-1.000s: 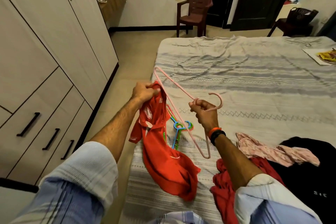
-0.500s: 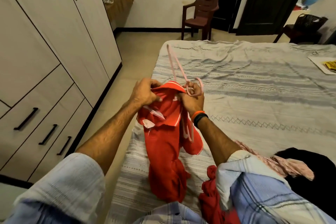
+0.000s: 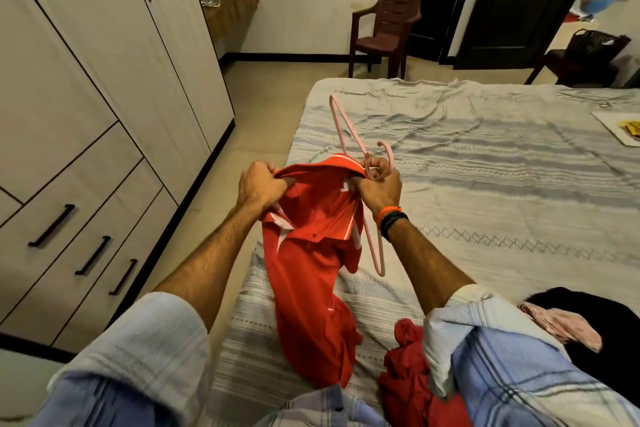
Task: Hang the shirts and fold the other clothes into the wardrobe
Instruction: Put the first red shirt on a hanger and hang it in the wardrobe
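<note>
A red shirt with white trim [image 3: 311, 274] hangs from both my hands over the near edge of the bed [image 3: 485, 163]. My left hand [image 3: 259, 184] grips the collar on its left side. My right hand [image 3: 379, 189] grips the collar's right side together with a pink hanger [image 3: 349, 135] at its hook. One arm of the hanger sticks up and away, the other points down beside my right wrist, outside the shirt. The shirt's lower part lies bunched on the striped sheet.
A darker red garment [image 3: 405, 381], a pink garment [image 3: 561, 326] and a black one [image 3: 588, 308] lie on the bed at the lower right. The closed wardrobe [image 3: 104, 97] with drawers stands on the left. A brown chair [image 3: 391, 21] stands by the far wall.
My right hand brought the pink hanger from the bed to the shirt's collar. Both hands now hold the collar spread apart. The coloured hangers on the bed are hidden behind the shirt.
</note>
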Demonstrator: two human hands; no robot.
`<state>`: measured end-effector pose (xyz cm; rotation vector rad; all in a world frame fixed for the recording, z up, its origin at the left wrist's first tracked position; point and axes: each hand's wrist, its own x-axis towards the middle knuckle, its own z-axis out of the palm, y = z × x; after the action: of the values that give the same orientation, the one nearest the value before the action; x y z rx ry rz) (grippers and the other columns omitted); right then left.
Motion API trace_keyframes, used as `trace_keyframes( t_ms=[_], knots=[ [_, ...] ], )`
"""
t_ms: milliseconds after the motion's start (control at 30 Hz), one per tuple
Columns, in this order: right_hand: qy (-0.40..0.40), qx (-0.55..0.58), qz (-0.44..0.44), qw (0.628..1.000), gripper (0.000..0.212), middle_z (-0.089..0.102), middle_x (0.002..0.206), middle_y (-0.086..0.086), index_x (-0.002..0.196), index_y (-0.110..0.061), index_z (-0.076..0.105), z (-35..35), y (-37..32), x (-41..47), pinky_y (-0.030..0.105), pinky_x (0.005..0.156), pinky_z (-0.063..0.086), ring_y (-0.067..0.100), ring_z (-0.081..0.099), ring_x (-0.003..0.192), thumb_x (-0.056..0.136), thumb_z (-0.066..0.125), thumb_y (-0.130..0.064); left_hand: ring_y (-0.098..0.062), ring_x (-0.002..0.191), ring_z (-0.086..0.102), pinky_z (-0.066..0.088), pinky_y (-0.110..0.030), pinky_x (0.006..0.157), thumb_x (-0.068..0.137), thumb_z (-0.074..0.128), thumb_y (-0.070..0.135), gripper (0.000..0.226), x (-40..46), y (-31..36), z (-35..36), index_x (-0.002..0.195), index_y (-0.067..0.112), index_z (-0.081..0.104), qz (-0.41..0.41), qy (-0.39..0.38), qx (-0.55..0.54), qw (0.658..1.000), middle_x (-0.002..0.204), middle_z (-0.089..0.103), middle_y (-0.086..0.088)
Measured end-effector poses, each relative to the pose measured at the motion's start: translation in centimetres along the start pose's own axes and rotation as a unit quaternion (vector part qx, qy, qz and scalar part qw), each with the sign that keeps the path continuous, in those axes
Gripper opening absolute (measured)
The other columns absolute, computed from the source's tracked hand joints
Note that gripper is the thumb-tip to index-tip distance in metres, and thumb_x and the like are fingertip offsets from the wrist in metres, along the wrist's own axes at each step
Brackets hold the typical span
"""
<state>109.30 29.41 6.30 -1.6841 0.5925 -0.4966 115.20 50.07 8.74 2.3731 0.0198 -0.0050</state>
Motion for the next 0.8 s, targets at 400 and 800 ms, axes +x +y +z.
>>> trace_keyframes(
  t_ms=[400,800],
  knots=[
    [-0.036,-0.044,0.029,0.998,0.036,0.069,0.088,-0.008,0.083,-0.024,0.066,0.1,2.9,-2.6,0.028,0.083,0.052,0.011,0.063,0.083,0.061,0.093,-0.030,-0.020,0.060,0.051,0.037,-0.029,0.060,0.079,0.068,0.049,0.043,0.9,-1.9,2.5,0.056,0.017,0.050,-0.064,-0.110,-0.161,0.979,0.059,0.054,-0.003],
    [-0.221,0.083,0.018,0.972,0.041,0.073,0.079,0.014,0.089,-0.013,0.053,1.2,3.5,-5.6,0.012,0.074,0.050,0.013,0.068,0.074,0.068,0.089,-0.009,-0.022,0.056,0.054,0.048,-0.039,0.063,0.085,0.056,0.012,0.007,0.3,-0.2,5.0,0.084,0.008,0.061,-0.178,-0.125,-0.358,0.908,0.069,0.054,-0.011]
  ],
)
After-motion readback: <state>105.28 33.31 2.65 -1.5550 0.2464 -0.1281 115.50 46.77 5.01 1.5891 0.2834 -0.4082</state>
